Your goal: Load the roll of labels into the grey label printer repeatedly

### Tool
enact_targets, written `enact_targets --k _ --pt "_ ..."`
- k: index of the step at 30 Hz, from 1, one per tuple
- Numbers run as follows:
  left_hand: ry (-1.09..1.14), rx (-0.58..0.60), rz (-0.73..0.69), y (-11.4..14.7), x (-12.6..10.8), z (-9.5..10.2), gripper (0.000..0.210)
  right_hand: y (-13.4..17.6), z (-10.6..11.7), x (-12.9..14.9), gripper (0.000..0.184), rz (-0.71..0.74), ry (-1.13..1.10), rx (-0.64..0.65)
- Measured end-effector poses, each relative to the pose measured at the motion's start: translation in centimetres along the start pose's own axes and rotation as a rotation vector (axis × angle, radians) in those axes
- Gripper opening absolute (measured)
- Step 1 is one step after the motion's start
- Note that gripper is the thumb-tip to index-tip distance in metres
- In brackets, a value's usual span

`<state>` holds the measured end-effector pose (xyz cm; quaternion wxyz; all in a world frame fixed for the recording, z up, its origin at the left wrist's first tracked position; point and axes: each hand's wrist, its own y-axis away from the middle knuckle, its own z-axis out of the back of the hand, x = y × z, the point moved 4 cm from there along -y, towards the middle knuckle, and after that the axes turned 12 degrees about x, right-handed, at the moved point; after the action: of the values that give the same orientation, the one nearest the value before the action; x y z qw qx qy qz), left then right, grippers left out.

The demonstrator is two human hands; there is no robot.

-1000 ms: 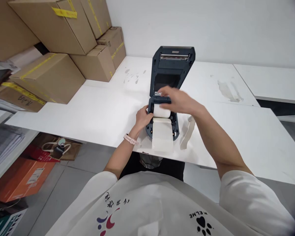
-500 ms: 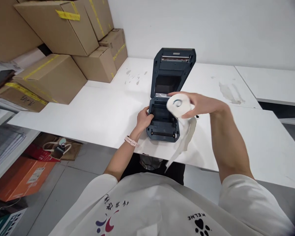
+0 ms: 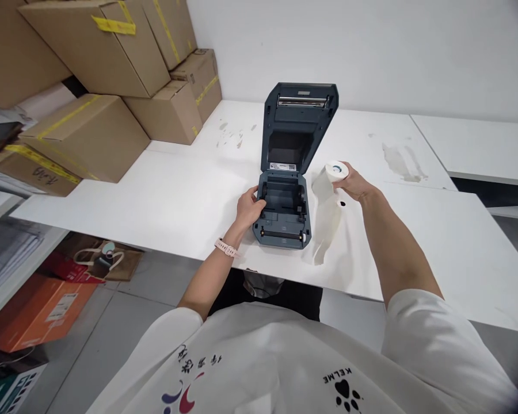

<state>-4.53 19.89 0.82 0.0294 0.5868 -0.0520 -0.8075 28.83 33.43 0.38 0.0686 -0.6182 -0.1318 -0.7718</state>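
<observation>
A dark blue-grey label printer (image 3: 280, 221) stands on the white table with its lid (image 3: 300, 123) tipped up and back. Its roll bay shows no roll inside. My left hand (image 3: 249, 208) grips the printer's left side wall, thumb over the edge and fingers behind it. To the right of the printer, my right hand (image 3: 353, 179) is closed round a white label roll (image 3: 335, 170), whose round end faces up. A loose strip of paper (image 3: 326, 224) hangs from the roll and trails over the table toward the front edge.
Cardboard boxes (image 3: 86, 135) with yellow tape are stacked at the table's left end. The white table (image 3: 190, 195) runs along a wall, with stained patches (image 3: 399, 161) at the back right. A small black spot (image 3: 342, 203) lies beside the paper strip. An orange box (image 3: 38, 310) is below left.
My right hand has carried the label roll from above the printer to its right side and turned its end upward. The paper strip has shifted with it. My left hand stays on the printer.
</observation>
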Motion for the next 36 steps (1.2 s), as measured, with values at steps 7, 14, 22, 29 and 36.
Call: enact_targets --k 7,14,22,29,36 --pt "0.007 -0.004 0.005 0.1 -0.1 0.0 0.068 5.2 2.0 -1.6 0.076 0.041 0.008 0.049" --pt "0.055 -0.008 0.020 0.4 -0.3 -0.1 0.069 12.1 -1.1 -1.1 0.052 -0.008 0.225 0.360" --pt "0.056 -0.021 0.003 0.1 0.2 -0.2 0.068 11.5 -5.3 8.8 0.059 0.240 0.197 0.501" --pt "0.086 -0.030 0.014 0.0 0.5 -0.3 0.064 6.1 -17.4 13.5 0.037 0.163 1.310 0.603" --pt "0.075 -0.036 0.006 0.0 0.5 -0.4 0.064 6.0 -19.4 11.1 0.040 0.091 1.462 0.563"
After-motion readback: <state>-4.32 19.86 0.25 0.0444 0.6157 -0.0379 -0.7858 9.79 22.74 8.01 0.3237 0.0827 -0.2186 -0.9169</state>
